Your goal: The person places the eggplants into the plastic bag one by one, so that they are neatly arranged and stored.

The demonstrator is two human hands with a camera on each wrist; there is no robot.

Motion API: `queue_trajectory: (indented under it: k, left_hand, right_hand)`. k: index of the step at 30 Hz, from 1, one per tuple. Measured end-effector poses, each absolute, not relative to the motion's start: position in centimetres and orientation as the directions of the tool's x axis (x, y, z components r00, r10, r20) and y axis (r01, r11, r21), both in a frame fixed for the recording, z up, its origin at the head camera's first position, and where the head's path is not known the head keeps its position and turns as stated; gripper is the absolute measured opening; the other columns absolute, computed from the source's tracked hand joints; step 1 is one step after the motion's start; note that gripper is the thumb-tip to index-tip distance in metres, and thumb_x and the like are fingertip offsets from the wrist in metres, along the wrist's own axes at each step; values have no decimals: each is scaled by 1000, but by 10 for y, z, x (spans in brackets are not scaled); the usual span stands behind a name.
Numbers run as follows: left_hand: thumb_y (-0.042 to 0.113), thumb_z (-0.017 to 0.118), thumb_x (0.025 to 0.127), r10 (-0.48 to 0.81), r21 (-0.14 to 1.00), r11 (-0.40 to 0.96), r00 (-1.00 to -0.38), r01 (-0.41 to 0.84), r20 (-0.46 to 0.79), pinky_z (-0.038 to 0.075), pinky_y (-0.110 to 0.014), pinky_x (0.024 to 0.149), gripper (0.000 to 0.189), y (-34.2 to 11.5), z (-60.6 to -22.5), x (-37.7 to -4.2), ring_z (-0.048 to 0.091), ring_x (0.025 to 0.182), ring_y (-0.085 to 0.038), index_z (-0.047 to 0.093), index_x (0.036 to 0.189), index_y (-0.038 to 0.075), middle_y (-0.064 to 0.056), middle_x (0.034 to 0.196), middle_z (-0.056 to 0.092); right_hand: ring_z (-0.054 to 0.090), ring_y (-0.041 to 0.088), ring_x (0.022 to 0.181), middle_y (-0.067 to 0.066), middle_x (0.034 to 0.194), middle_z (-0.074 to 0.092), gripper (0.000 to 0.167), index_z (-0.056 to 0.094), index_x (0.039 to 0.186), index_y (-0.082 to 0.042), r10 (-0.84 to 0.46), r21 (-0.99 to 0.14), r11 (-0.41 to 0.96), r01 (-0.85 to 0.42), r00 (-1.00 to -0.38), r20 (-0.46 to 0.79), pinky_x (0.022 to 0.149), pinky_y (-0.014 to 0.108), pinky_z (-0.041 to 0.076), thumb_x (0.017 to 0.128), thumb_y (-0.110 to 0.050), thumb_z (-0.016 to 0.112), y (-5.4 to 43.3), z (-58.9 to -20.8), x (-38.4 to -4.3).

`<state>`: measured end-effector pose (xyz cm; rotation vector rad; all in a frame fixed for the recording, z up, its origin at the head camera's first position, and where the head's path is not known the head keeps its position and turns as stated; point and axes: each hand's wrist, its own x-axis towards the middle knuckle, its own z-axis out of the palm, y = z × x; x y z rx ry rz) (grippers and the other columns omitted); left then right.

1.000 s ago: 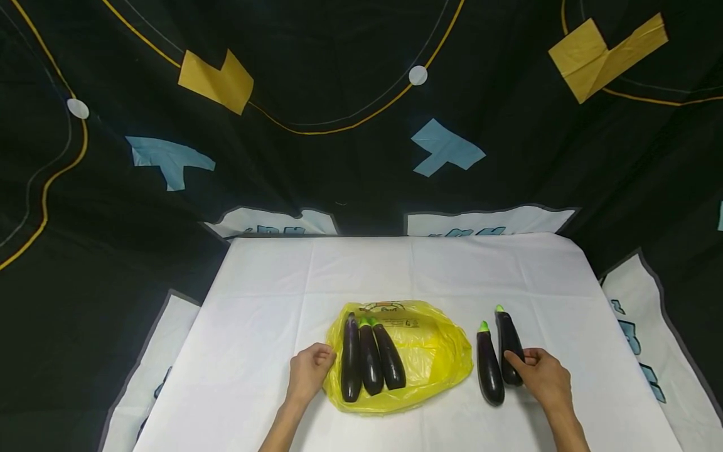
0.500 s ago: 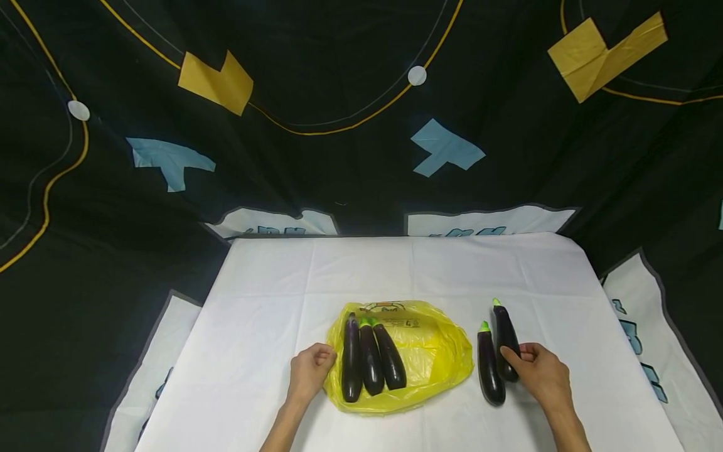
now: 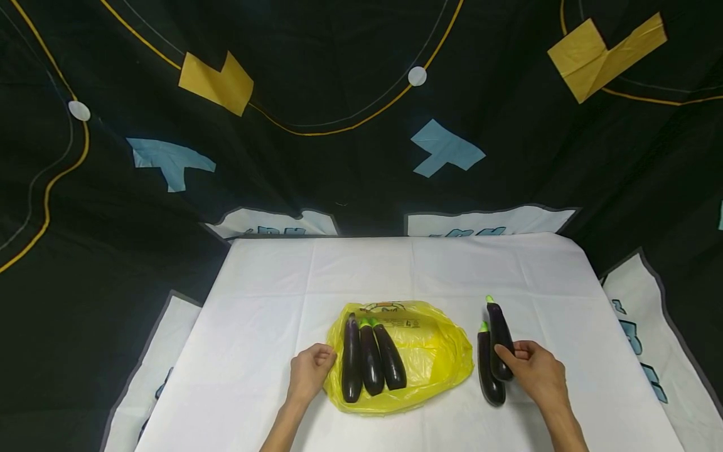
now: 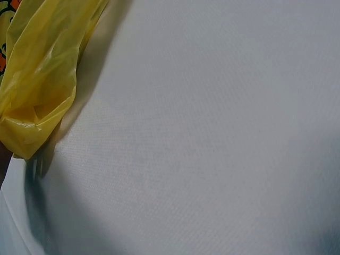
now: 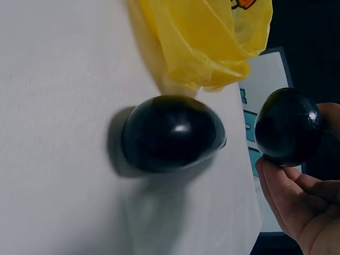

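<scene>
A yellow plastic bag [image 3: 432, 351] lies spread on the white table, with three dark eggplants [image 3: 371, 361] side by side on its left part. My left hand [image 3: 307, 371] pinches the bag's left edge; in the left wrist view the yellow bag [image 4: 50, 69] bunches toward the fingers at the far left. Between thumb and fingers my right hand [image 3: 539, 370] holds an eggplant [image 3: 499, 333], its green stem end pointing away. The right wrist view shows this held eggplant [image 5: 289, 127] raised off the cloth. Another eggplant [image 3: 490, 373] lies beneath and left of it, partly covered in the head view.
White cloth [image 3: 271, 270] covers the table. Behind it hangs a black curtain [image 3: 339, 176] with yellow and blue shapes. The bag's right edge is a short gap from the lying eggplant.
My right hand has lifted its eggplant and carried it left, so it now overlaps the other one in the head view. My left hand and the bag have stayed put.
</scene>
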<state>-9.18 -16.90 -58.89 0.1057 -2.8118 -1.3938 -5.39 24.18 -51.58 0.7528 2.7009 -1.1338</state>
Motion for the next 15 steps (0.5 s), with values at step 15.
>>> queue_trajectory:
  k: [15]
  left_hand:
    - [10, 70, 85, -70, 793, 606, -997, -56, -17, 50, -19, 55, 5, -168, -588, -92, 60, 61, -7, 69, 83, 6, 2, 71, 66]
  right_hand:
    - [64, 20, 76, 11, 91, 67, 65, 63, 109, 3, 335, -688, 610, 392, -915, -224, 65, 32, 51, 80, -56, 67, 214, -497, -55]
